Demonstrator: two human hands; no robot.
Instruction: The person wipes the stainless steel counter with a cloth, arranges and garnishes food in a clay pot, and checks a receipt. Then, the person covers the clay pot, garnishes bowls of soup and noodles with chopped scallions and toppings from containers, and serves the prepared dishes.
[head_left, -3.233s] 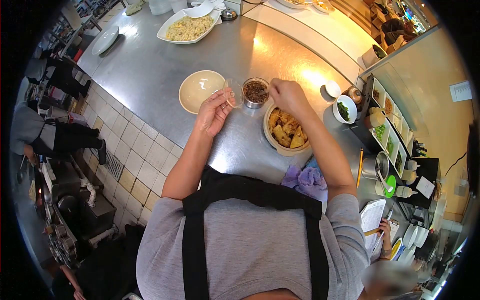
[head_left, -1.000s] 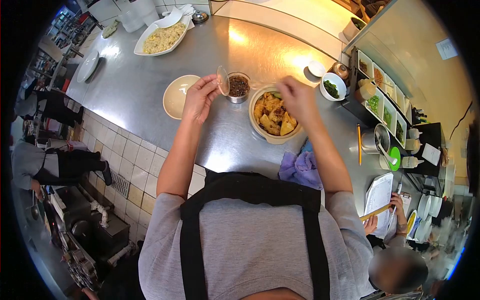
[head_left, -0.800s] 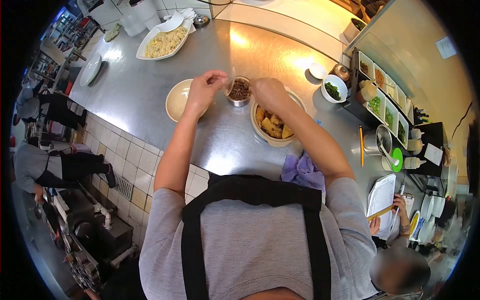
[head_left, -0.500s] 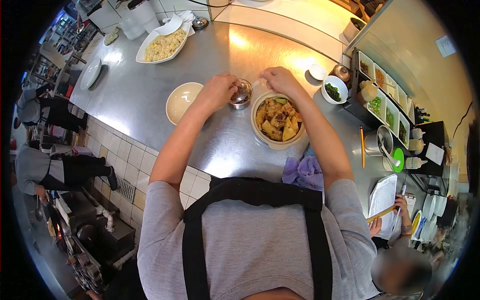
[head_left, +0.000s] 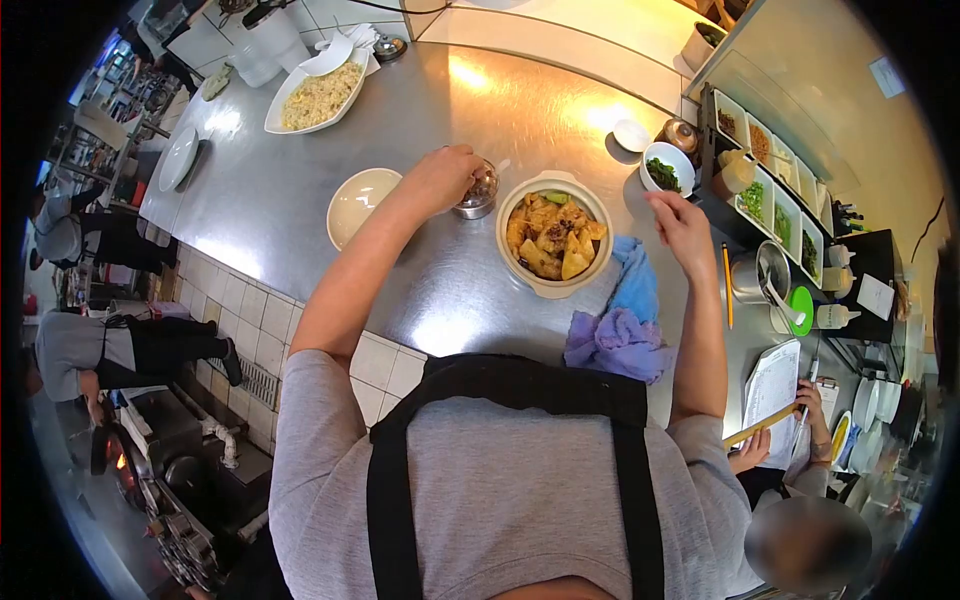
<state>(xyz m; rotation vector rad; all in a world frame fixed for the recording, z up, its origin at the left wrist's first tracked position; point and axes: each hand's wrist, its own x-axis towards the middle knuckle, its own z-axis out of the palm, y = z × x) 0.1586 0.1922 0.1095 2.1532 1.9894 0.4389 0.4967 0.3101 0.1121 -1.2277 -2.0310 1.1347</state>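
The left hand (head_left: 440, 182) reaches over the middle of a broad stainless-steel counter (head_left: 420, 290), its fingertips at the top of a small round metal-sided jar (head_left: 474, 211) with dark brown flakes inside. Whether those fingers grip something clear on the jar or merely rest there I cannot tell, as the hand and the glare cover that spot. The right hand (head_left: 687, 232) is well apart from it, toward the counter's right edge, half curled with a narrow gap between thumb and fingers. It hangs just beside a round white bowl (head_left: 685, 170) of dark chopped greens.

Between the two hands, on the counter's middle, sits a round cream-coloured clay pot (head_left: 553, 290), filled with golden-brown chunks of food (head_left: 550, 240) topped with a dark patch. The jar stands near its left side. A wide, round cream bowl (head_left: 362, 205) lies left of the jar, partly behind the left forearm. By the near edge, a bright blue cloth (head_left: 636, 285) and a crumpled purple cloth (head_left: 615, 345) lie together. Toward the far left corner is an angular white dish (head_left: 305, 130) of pale fried rice.
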